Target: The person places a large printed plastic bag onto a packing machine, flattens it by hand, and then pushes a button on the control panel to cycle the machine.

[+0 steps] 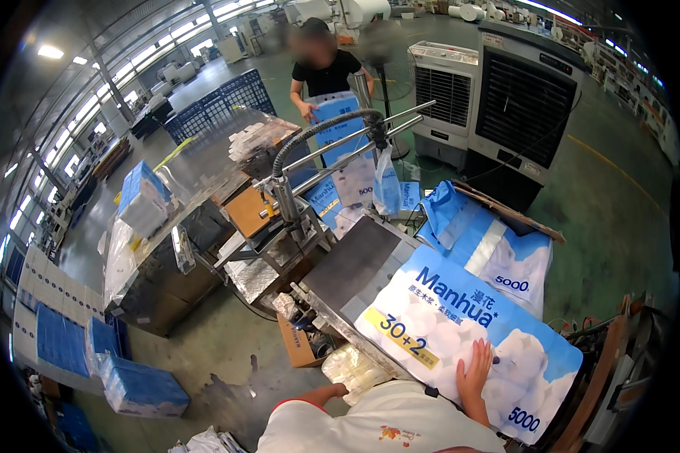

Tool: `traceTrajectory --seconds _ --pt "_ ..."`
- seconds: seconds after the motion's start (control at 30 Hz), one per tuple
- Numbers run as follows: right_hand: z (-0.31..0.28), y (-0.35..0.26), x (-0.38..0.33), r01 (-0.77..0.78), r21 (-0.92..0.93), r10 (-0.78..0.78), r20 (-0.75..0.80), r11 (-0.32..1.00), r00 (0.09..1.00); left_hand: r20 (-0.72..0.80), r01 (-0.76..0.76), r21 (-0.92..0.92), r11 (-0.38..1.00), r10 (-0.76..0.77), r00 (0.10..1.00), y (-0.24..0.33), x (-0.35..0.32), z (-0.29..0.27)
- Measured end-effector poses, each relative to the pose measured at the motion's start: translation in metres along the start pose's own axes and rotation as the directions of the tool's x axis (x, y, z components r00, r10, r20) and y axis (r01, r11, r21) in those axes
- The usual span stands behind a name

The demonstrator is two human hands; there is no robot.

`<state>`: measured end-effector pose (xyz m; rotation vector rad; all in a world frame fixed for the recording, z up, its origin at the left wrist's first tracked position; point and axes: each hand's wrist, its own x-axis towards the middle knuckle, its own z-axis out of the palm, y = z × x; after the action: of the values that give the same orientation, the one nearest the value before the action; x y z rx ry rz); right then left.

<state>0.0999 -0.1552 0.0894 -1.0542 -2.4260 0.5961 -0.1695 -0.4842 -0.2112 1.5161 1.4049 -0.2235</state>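
A large blue-and-white printed plastic packaging bag (pixel 445 294) lies flat on the machine table in front of me, decorated with cotton-like balls and a white bear. My right hand (pixel 473 371) rests on its near part, palm down and fingers stretched out. Left of my body, my left hand (pixel 335 391) is low beside a cream, clear-wrapped bundle (pixel 357 368). Its fingers are mostly hidden, so whether they grip the bundle cannot be made out. Beyond the bag is a dark grey flat surface (pixel 359 268) of the machine.
Metal rods (pixel 355 147) and a ribbed hose (pixel 309 132) rise ahead. More printed bags (pixel 483 245) lie beyond the table. A co-worker (pixel 328 72) holds a blue package (pixel 338 124). Air coolers (pixel 517 98) stand far right; wrapped blue packs (pixel 143 385) sit on the left floor.
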Motion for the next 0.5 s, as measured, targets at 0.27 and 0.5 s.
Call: traceTrajectory --seconds 0.27,0.5 --pt "0.005 -0.028 0.01 0.148 0.053 -0.153 0.098 0.988 0.983 -0.182 -0.083 0.124 0.989 0.104 0.978 0.014 0.02 -0.039" --pt "-0.017 -0.035 0.006 0.158 0.065 -0.162 0.052 0.985 0.985 -0.11 -0.091 0.288 0.953 0.127 0.986 -0.006 0.022 -0.032"
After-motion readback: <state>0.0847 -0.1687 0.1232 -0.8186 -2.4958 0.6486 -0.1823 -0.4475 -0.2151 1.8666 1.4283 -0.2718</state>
